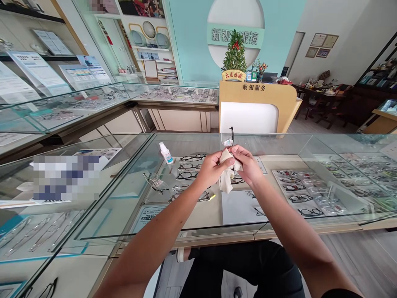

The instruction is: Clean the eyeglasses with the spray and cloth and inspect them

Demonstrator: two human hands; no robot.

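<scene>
Both hands meet above the glass counter in the head view. My left hand (214,167) pinches a cream cloth (226,182) from the left side. On the right, my right hand (246,162) is closed on the same cloth and the glasses wrapped in it. A dark temple arm of these glasses (232,134) sticks up beyond the fingers, beside a small white tag (228,142). The lenses are mostly hidden by cloth and fingers. The cloth's loose end hangs below my hands.
A white spray bottle (166,153) stands on the glass counter (198,142) to the left. Another pair of glasses (156,183) lies left of my forearm. Rows of frames (300,198) show under the glass, and a cashier desk (288,103) stands beyond.
</scene>
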